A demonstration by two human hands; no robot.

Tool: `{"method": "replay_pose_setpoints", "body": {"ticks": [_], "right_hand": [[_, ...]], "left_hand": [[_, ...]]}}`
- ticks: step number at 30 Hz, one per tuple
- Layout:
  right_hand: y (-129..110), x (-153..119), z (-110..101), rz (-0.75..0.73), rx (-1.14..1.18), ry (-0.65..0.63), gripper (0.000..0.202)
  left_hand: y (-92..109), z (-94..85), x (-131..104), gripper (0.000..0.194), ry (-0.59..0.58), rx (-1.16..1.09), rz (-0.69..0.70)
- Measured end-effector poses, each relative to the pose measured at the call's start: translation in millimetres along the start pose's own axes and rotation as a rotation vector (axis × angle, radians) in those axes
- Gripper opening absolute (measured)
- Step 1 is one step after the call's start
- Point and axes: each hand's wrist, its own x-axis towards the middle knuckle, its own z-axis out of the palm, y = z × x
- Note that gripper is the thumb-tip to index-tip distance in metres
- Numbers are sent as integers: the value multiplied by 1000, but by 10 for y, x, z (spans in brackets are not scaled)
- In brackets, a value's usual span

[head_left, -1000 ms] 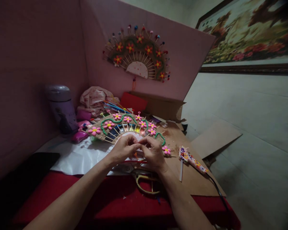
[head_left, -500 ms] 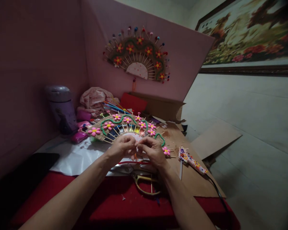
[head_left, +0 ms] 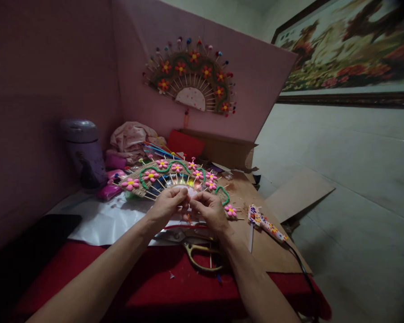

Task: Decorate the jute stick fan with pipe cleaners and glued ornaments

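My left hand and my right hand meet fingertip to fingertip, both pinched closed. Whatever lies between the fingers is too small to make out. Just behind them is a craft fan of sticks and twine, with pink flowers and a wavy green trim. The hands cover part of its pale lower centre. Below the right hand lie gold-handled scissors, their blades pointing left. A thin red strip stretches under the hands.
A flower-patterned glue gun with a black cord rests on brown cardboard at the right. A purple flask stands at the left, near pink packets. Another decorated fan hangs on the pink board behind. A red cloth covers the table's front.
The whole view has shifted slightly, so everything appears a little further left. Both hands stay pinched together, with only small finger movements.
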Motion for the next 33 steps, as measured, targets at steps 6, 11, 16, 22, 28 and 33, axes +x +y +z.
{"method": "replay_pose_setpoints", "body": {"ticks": [6,11,16,22,28,33], "right_hand": [[61,-5,-52,-245,-455,74,10],[-23,-42,-49,-455,-746,21,13],[-23,-38,-49,-418,-623,-43,13],[36,16,11,0,9,30,19],[45,19,79,145,237,52,30],[66,35,79,91,211,38,31]], "left_hand": [[-33,-4,29,36,7,266,62],[-61,-46,24,32,15,419,89],[-32,-53,-4,37,-71,339,34],[-22,28,3,35,-42,-60,-62],[-74,39,33,36,24,-114,-46],[-80,47,28,39,39,-79,-10]]}}
